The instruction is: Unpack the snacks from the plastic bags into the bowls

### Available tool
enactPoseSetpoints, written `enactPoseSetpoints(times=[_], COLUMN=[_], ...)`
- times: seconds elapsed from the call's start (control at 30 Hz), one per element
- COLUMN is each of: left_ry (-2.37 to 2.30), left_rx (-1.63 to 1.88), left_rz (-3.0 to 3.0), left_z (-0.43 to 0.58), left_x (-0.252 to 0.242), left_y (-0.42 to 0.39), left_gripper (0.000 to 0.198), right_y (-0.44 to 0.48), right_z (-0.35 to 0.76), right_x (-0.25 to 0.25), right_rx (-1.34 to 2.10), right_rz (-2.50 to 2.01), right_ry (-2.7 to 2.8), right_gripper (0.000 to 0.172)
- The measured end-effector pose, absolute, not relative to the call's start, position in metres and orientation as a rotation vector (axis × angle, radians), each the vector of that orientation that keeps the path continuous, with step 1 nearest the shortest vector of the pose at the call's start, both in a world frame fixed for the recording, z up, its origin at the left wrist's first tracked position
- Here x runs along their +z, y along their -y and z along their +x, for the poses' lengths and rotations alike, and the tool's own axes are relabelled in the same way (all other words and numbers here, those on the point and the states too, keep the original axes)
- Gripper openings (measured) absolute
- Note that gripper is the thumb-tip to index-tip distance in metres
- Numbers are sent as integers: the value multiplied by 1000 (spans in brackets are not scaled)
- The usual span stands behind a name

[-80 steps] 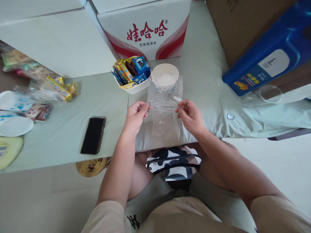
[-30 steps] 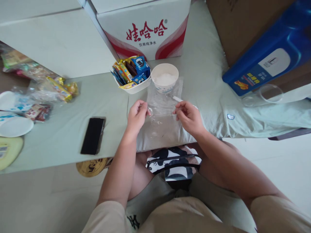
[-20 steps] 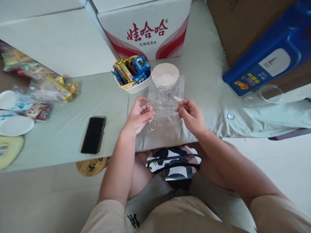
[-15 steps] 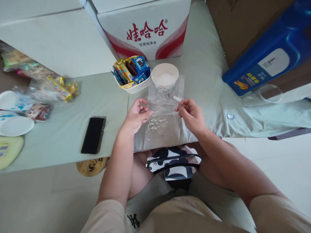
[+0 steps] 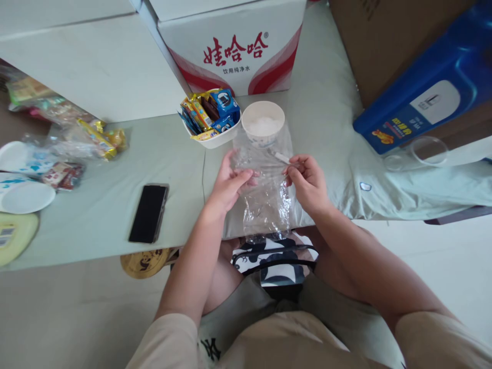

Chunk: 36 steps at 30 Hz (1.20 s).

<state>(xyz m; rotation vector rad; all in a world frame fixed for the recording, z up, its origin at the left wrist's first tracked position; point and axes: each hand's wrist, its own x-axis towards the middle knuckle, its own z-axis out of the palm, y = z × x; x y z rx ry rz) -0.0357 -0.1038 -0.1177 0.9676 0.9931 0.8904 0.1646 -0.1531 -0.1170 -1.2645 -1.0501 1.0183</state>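
Observation:
Between my hands hangs a clear plastic bag (image 5: 266, 207), its lower end drooping over the table's front edge. My left hand (image 5: 230, 184) is closed on the bag's left side, thumb on top and fingertips showing through the film. Thumb and fingers of my right hand (image 5: 307, 182) pinch the bag's right edge. A narrow white strip (image 5: 282, 158) sticks out from the right fingertips toward the bowl; its kind is unclear. Just beyond my hands, a white paper bowl (image 5: 263, 139) holds a white, grainy-looking substance and stands on the far part of the plastic film.
A white tub (image 5: 221, 139) of wrapped snacks stands left of the bowl, before a white-and-red carton (image 5: 238, 51). A black phone (image 5: 148, 213) lies to the left. On the right are a blue bottle (image 5: 418, 92) and a clear plastic cup (image 5: 428, 152).
My left hand has moved right, closer to my right hand. The bag has shifted toward me, and its lower end now hangs past the table edge. More of the white strip shows.

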Motion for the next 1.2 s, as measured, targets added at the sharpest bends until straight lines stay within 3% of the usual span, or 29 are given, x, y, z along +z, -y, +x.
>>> enactPoseSetpoints(times=[0.13,0.27,0.43,0.57,0.7,0.8,1.0,1.13,1.2], left_ry=[-1071,-1040,-1244,-1327,-1164,-1047,-1157,-1016,-1015], left_rx=[1056,1016,918,987,1120,1066,1067,904,759], left_rz=[1169,1366,1754,1891,1732,1378,983,875,931], left_z=[-44,-52,-52,-51,-51,-45,-38,-44,-45], left_x=[-108,-111,-115,-109,-105,-106,-103,-103,-106], left_y=[106,106,107,107,110,112,108,105,104], left_gripper=[102,66,29,16,2,14,24,49,49], right_y=[154,154,154,157,162,161,157,156,156], right_z=[173,181,184,184,180,172,165,165,165], right_x=[-115,-117,-123,-117,-110,-112,-112,-112,-114], right_rx=[1017,972,634,439,934,1278,1460,1388,1323], right_rz=[-1257,-1296,-1441,-1408,-1249,-1214,-1208,-1233,-1249], right_ry=[1125,1355,1629,1697,1541,1184,1110,1164,1210], right_gripper=[27,39,16,9,21,31,34,32,36])
